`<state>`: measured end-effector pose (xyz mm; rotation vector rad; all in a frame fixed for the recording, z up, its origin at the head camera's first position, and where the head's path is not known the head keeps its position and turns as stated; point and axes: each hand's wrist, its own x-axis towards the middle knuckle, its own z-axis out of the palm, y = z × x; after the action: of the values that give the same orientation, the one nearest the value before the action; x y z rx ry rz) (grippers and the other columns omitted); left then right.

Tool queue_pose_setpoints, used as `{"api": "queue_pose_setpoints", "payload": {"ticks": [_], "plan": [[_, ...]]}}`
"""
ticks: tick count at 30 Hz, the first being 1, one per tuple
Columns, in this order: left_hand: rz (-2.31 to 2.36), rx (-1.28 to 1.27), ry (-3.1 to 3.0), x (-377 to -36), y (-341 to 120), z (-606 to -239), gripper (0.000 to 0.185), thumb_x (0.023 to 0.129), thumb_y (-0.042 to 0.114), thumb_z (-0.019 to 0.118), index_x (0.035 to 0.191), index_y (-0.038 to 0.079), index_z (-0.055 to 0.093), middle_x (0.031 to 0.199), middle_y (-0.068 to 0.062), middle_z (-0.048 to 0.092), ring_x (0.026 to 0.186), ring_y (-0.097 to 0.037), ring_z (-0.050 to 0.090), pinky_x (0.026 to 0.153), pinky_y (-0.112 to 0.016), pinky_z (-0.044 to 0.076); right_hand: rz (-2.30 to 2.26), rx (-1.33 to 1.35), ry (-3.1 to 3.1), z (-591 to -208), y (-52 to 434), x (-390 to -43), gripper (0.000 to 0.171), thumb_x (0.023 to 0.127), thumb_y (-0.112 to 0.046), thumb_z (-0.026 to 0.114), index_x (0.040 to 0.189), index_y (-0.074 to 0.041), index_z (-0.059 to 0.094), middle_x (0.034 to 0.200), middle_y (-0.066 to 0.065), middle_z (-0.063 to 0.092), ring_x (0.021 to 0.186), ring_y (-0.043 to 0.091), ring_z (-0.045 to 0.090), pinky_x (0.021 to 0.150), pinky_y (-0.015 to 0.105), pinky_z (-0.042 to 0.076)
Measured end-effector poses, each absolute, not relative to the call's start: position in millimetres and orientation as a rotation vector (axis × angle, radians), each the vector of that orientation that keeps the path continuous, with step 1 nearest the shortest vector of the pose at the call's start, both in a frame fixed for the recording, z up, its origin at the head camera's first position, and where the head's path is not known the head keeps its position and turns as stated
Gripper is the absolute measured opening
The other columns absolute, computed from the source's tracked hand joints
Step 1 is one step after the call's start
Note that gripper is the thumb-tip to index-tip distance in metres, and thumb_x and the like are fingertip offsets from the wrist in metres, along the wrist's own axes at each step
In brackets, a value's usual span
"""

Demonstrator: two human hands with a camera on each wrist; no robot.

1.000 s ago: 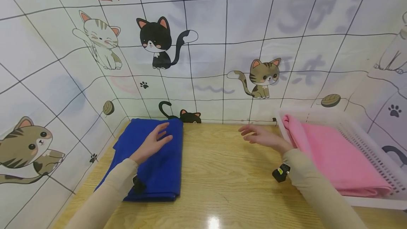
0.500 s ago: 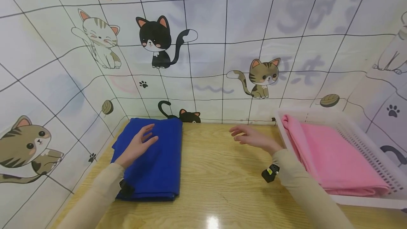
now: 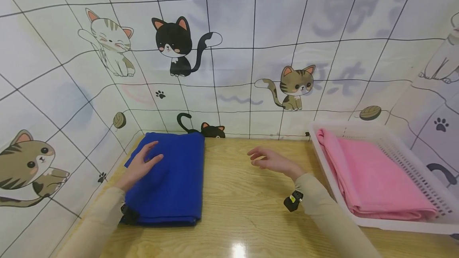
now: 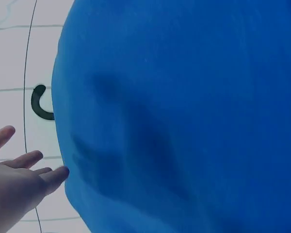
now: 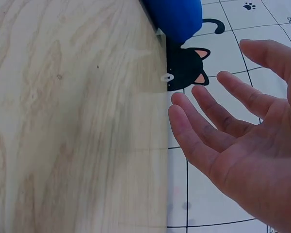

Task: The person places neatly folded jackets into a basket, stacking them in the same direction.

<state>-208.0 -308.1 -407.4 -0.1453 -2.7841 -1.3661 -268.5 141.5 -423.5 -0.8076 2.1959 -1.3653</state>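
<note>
A folded blue cloth (image 3: 175, 178) lies on the left of the wooden table. Over its left part hovers my left hand (image 3: 141, 164), fingers relaxed and apart, holding nothing. The left wrist view shows this hand (image 4: 19, 184) at the lower left, with its shadow falling on the blue cloth (image 4: 208, 97). My right hand (image 3: 272, 160) is above the table between the cloth and the white basket, its fingers loosely bent. In the right wrist view the palm (image 5: 257, 155) is bare and the fingers are spread.
A white plastic basket (image 3: 340, 202) stands at the right with a folded pink cloth (image 3: 387, 174) inside. Bare wood of the table (image 3: 229, 194) shows between the blue cloth and the basket. Walls with a cat print (image 3: 233, 71) enclose the back and sides.
Both hands have moved left: the left one from the middle of the blue cloth toward its left edge, the right one away from the basket. Both cloths have stayed in place.
</note>
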Motion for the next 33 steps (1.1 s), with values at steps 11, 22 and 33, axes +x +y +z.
{"api": "queue_pose_setpoints", "payload": {"ticks": [11, 22, 33], "plan": [[-1.247, -0.091, -2.901, -204, -333, -415, 0.079, 0.097, 0.04, 0.058, 0.155, 0.008, 0.015, 0.155, -0.027, 0.011, 0.139, -0.051, 0.011, 0.102, -0.07, 0.018, -1.385, -0.815, 2.147, -434, 125, -261, 0.043, 0.099, -0.018, 0.055, 0.137, 0.001, 0.045, 0.131, 0.028, 0.047, 0.115, 0.033, 0.054, 0.093, 0.048, 0.047], [-1.195, -0.102, -2.932, -207, -362, -427, 0.095, 0.095, 0.04, 0.06, 0.154, 0.003, -0.004, 0.154, -0.031, -0.004, 0.139, -0.052, -0.001, 0.103, -0.071, 0.008, -1.369, -0.874, 2.134, -442, 121, -252, 0.046, 0.098, -0.016, 0.055, 0.137, 0.006, 0.044, 0.128, 0.029, 0.049, 0.114, 0.037, 0.053, 0.089, 0.046, 0.048], [-1.303, -0.013, -2.962, -207, -377, -436, 0.102, 0.097, 0.04, 0.056, 0.147, 0.009, -0.028, 0.151, -0.03, -0.022, 0.136, -0.055, -0.012, 0.1, -0.074, 0.005, -1.399, -0.851, 2.147, -450, 123, -250, 0.045, 0.099, -0.016, 0.056, 0.135, 0.008, 0.045, 0.127, 0.028, 0.05, 0.108, 0.033, 0.058, 0.088, 0.043, 0.049]]}}
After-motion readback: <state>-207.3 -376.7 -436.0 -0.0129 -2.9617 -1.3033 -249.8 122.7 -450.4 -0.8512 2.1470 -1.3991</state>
